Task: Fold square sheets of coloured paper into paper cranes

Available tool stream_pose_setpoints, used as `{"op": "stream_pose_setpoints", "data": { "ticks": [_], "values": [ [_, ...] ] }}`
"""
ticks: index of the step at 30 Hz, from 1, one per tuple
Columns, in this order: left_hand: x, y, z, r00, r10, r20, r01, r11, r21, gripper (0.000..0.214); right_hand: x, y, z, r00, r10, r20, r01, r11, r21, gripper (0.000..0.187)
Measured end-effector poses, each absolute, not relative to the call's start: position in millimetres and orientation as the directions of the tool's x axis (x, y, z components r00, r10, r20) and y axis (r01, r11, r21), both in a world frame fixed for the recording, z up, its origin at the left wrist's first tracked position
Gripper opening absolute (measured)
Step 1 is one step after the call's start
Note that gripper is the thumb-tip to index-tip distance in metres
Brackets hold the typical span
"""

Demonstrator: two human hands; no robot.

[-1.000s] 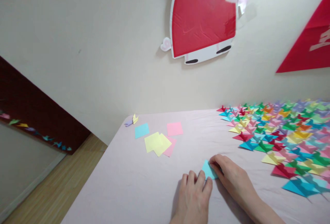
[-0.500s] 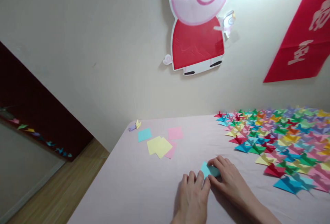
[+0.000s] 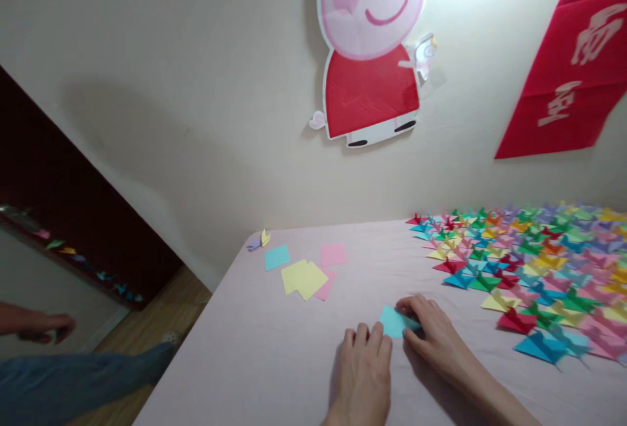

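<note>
A small turquoise sheet of paper (image 3: 392, 323) lies on the pale pink tabletop (image 3: 255, 347) in front of me. My right hand (image 3: 434, 334) has its thumb and fingers closed on the right part of the sheet and covers some of it. At the lower left of the sheet, my left hand (image 3: 362, 367) rests palm down with its fingers stretched out on the table. Its index fingertip is at the paper's edge; whether it presses on the paper I cannot tell.
Many colourful folded paper cranes (image 3: 543, 276) cover the table's right side. Yellow squares (image 3: 304, 279), pink squares (image 3: 334, 254) and a turquoise square (image 3: 277, 257) lie farther back. Two small folded pieces (image 3: 259, 240) sit at the far left corner. Another person's hand (image 3: 49, 328) shows at left.
The left fingers have drawn slightly away from the right hand, showing more of the turquoise paper. Another person's arm and leg have come into view at the left. The view has shifted slightly.
</note>
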State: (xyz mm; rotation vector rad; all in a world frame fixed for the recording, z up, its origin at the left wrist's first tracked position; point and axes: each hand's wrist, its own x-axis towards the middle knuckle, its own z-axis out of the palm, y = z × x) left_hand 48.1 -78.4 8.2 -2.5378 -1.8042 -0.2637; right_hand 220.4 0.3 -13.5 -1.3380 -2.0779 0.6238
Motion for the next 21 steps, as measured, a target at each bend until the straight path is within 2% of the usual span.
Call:
{"op": "stream_pose_setpoints", "data": {
  "ticks": [6,10,21],
  "values": [
    [40.7,-84.3,-2.3,0.243,0.94,0.24,0.959,-0.269,0.086,0.021,224.3,2.9,-21.8,-0.3,0.922,0.247,0.603,0.383,-0.7,0.037],
    [37.4,-86.5,-12.2,0.236,0.923,0.305,0.959,-0.272,0.079,0.027,230.5,4.8,-26.9,-0.275,0.926,0.257,0.552,0.372,-0.747,0.042],
    [30.9,-88.8,-16.2,0.241,0.889,0.389,0.948,-0.301,0.1,0.025,240.8,10.0,-25.0,-0.25,0.951,0.18,0.469,0.282,-0.837,0.048]
  ]
}}
